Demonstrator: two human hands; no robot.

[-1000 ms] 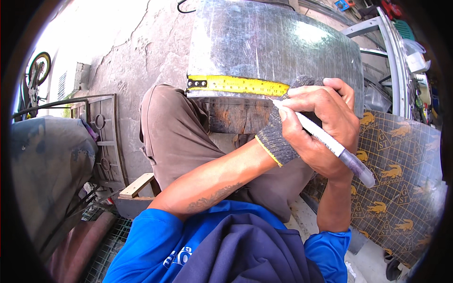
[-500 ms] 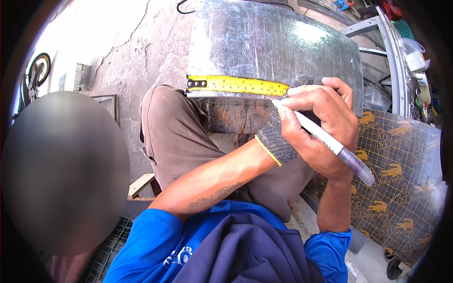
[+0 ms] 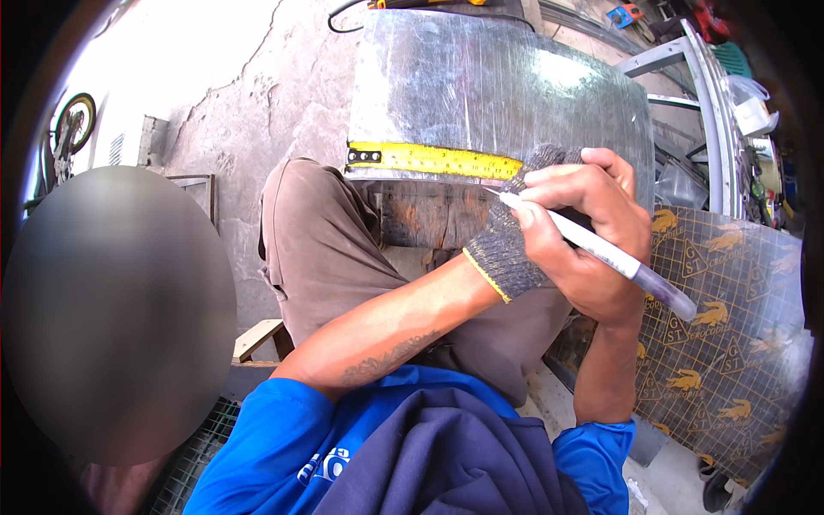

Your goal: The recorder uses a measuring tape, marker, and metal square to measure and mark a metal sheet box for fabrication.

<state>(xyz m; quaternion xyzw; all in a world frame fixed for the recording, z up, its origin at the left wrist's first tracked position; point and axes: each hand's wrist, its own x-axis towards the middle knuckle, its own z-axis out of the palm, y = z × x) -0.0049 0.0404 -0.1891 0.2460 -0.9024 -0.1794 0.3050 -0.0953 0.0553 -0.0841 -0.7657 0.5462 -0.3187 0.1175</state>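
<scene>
A shiny galvanised metal sheet (image 3: 446, 81) lies before me, its near edge over a worn wooden block (image 3: 425, 216). Along that edge runs the yellow blade of a tape measure (image 3: 438, 160), its hooked end at the sheet's left side. My left hand (image 3: 508, 245), in a dark grey knit glove with a yellow hem, is closed around the blade's right part; the tape's case is hidden. Bare and crossing over the glove, my right hand (image 3: 592, 227) pinches a white marker pen (image 3: 605, 251). The pen's fine tip points at the sheet's near edge, just below the blade.
A dark patterned board (image 3: 721, 343) leans at the right, below a grey metal frame (image 3: 704, 103). A yellow-and-black tool (image 3: 429, 3) with a black cable lies beyond the sheet. Another person (image 3: 120, 318) is close at the left. A bicycle wheel (image 3: 73, 124) stands farther back.
The view has shifted slightly, showing more of the yellow tool beyond the sheet. The pen's tip stays near the sheet's edge, and its rear end sits a little farther right and higher.
</scene>
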